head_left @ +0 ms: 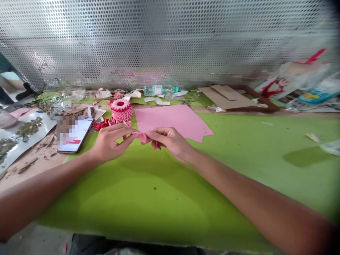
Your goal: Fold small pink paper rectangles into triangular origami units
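Note:
Between my two hands, a small folded piece of pink paper [141, 136] is held above the green tabletop [148, 198]. The fingertips of my left hand [113, 140] pinch its left end. My right hand [170, 141] grips the other end between thumb and fingers. Just behind lie flat pink paper sheets [172, 122]. A round stacked ring of folded pink paper [121, 110] stands beyond my left hand. Red folded paper pieces [105, 124] lie at its foot, partly hidden by that hand.
Left of my left hand lies a phone [77, 136] with its screen lit. A plastic bottle [159, 89] rests on its side at the back, before a perforated metal panel [164, 39]. Flat cardboard [228, 97] and plastic bags [287, 79] sit at the back right. Dried plant bits [29, 127] are scattered left.

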A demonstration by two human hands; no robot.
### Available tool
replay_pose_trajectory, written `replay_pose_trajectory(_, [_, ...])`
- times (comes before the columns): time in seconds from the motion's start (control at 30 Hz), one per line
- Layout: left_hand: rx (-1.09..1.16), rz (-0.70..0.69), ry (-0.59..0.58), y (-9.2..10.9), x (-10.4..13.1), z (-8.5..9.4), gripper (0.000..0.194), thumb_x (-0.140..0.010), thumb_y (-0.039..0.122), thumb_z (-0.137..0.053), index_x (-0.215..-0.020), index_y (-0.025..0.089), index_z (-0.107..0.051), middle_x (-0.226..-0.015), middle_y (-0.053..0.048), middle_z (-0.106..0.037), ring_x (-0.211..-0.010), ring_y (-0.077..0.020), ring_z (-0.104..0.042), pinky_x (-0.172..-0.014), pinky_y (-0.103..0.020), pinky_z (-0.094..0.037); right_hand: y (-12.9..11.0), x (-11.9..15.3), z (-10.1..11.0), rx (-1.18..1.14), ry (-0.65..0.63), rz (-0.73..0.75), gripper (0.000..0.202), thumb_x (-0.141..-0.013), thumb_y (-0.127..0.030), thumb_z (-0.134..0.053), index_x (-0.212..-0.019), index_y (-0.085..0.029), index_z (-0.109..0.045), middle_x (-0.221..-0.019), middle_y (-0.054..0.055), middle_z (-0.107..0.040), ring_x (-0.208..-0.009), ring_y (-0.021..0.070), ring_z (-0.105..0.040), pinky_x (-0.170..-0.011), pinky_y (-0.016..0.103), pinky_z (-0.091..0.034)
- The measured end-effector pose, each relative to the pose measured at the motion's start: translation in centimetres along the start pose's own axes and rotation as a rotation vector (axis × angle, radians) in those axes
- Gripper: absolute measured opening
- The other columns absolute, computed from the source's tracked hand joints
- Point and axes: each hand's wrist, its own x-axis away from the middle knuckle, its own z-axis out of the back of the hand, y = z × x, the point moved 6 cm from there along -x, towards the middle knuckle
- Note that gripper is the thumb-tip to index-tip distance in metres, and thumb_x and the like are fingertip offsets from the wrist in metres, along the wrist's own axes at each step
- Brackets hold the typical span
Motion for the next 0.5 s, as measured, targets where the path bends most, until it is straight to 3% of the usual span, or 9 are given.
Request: replay_pose_trajectory(0.5, [-0.018,0.018,-0.016,0.07,0.01,-0.04,0.012,-0.09,0.016,-0.064,-0.091,0.015,-0.076,-0.086,-0.007,-0.078,-0.076,-0.014,-0.073,-0.07,-0.021,-0.057,0.63,-0.12,-0.49,0.009,-0.03,-0.017,0.034,-0.08,-0.051,-0.075,-0.085,-0.017,-0.077,-0.086,0.007,-0.078,-0.055,0.009,-0.053,-0.053,0.025,-0.04])
